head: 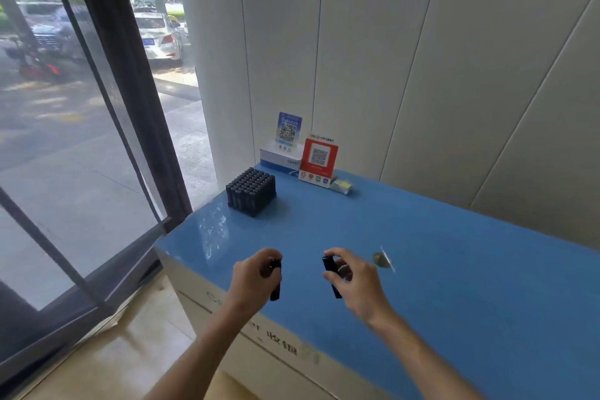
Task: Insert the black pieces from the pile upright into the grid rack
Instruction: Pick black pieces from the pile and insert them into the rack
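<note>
The grid rack (251,191) stands at the far left of the blue desk (422,269), well apart from both hands, and it looks packed with upright black pieces; whether any free slot remains cannot be told from here. That is the main risk: a piece carried across that stretch and pushed at an occupied slot would jam or topple its neighbours. A second risk is a slip, since each piece is held part-way along its length and could swing out of upright on the way.

The left hand (256,273) has its fingers curled round one black piece (276,282), which stands roughly vertical above the near edge of the desk. The right hand (354,279) pinches another black piece (331,273) between thumb and fingers, tilted slightly, with the remaining fingers loosely bent. No pile is visible on the desk. A small blurred shiny object (383,260) lies just right of the right hand.
</note>
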A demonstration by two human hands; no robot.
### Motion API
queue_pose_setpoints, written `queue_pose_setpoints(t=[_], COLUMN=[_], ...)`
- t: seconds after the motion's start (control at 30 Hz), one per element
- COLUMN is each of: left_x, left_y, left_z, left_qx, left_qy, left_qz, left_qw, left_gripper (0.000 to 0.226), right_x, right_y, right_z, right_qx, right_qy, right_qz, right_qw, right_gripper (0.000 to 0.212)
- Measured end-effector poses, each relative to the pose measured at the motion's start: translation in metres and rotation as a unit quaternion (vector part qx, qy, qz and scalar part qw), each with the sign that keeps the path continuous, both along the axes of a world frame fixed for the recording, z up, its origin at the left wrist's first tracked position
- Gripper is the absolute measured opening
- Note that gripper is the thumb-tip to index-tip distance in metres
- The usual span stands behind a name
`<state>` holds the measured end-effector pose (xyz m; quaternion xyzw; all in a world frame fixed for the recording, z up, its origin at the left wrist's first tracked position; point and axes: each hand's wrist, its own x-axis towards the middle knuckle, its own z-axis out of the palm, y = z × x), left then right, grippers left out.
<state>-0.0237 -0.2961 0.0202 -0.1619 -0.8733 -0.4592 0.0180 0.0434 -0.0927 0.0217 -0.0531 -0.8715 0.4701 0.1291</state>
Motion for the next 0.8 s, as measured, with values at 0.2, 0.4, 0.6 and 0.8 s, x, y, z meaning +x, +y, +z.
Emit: queue_pose_setpoints(t=[0.2,0.4,0.6,0.8], left_x=[-0.039,-0.096,-0.158,-0.203], left_y=[-0.031,-0.050,-0.057,-0.055], left_z=[0.000,-0.006,-0.005,-0.017], left_qx=[0.035,0.001,-0.024,-0.011], left_qy=[0.014,0.029,0.049,0.069], left_qz=[0.009,0.033,0.040,0.024], left_qw=[0.999,0.999,0.998,0.997], left_gripper=[0.025,0.022,0.020,0.023], right_x=[-0.044,-0.106,-0.178,-0.220], right_y=[-0.017,-0.023,-0.041,-0.054], right_z=[0.000,-0.010,-0.017,-0.028], right_qx=[0.027,0.037,0.011,0.009], right_qy=[0.005,0.006,-0.010,-0.014], right_qz=[0.002,0.002,0.035,0.037], right_qw=[1.000,0.999,0.999,0.999], right_gripper=[0.030,0.028,0.024,0.021])
